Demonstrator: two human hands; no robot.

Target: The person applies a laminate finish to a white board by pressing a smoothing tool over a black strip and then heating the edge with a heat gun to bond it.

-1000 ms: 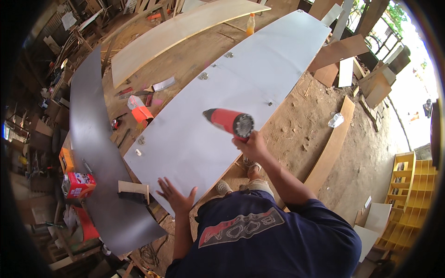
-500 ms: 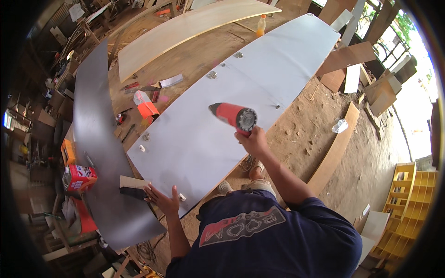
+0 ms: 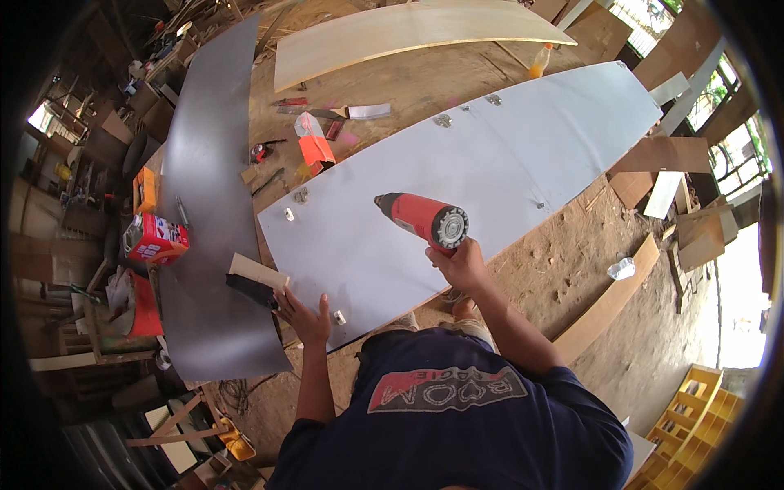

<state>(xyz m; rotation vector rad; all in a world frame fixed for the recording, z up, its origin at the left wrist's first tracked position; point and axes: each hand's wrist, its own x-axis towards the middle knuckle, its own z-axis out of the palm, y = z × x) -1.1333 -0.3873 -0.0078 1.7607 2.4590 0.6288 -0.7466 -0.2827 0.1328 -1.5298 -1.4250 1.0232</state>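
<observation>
My right hand [image 3: 461, 265] grips the handle of a red heat gun [image 3: 420, 216]. Its black nozzle points left, above a long white-faced panel [image 3: 367, 245]. At the panel's near left end, my left hand [image 3: 306, 317] has its fingers apart. Those fingertips meet the end of a pale wooden block [image 3: 260, 270] with black material [image 3: 251, 289] along its side; whether they press on it I cannot tell. A small white fitting [image 3: 339, 317] sits on the panel beside my left thumb. Metal hinges [image 3: 443, 121] lie along the panel's far edge.
A dark glossy sheet [image 3: 208, 212] curves along the left, bearing a red can [image 3: 157, 238]. Beyond the panel are an orange-and-white box [image 3: 314, 145], a tape measure [image 3: 260, 152], a bottle [image 3: 540, 62] and a pale board [image 3: 408, 28]. A wooden strip [image 3: 608, 298] lies right on the ground.
The view has shifted and turned. Against the panel, the heat gun has moved left toward the near end, still in my right hand. My left hand stays by the wooden block.
</observation>
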